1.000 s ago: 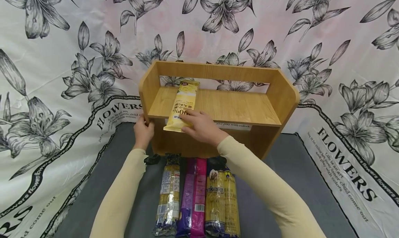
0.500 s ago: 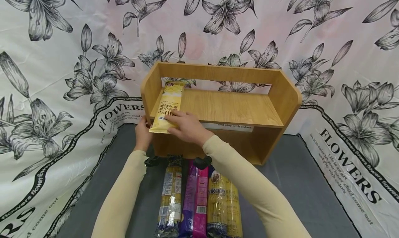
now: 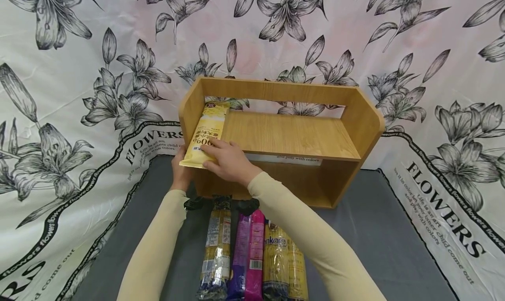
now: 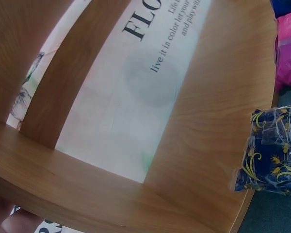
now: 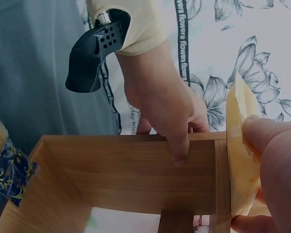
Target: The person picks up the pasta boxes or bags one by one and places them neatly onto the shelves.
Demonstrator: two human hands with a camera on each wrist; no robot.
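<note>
The yellow pack of spaghetti (image 3: 210, 125) lies on the upper board of a wooden shelf (image 3: 292, 133), along its left side panel. Its near end juts past the board's front edge. My right hand (image 3: 233, 161) holds that near end, with fingers on the printed face; in the right wrist view, the thumb and fingers are on the pack (image 5: 238, 165). My left hand (image 3: 181, 173) grips the shelf's left side panel below the upper board. In the right wrist view, the left hand's (image 5: 165, 104) thumb presses the panel's inner face and its other fingers go behind the panel.
On the grey table (image 3: 375, 244), before the shelf, lie a clear pasta pack (image 3: 216, 253), a pink and purple pack (image 3: 248, 257) and yellow pasta packs (image 3: 276, 261) side by side. A flower-printed cloth (image 3: 252, 29) hangs behind and at the sides.
My right hand has slid the yellow spaghetti pack leftward along the upper board, up to the left side panel. The left hand has kept its grip on the panel.
</note>
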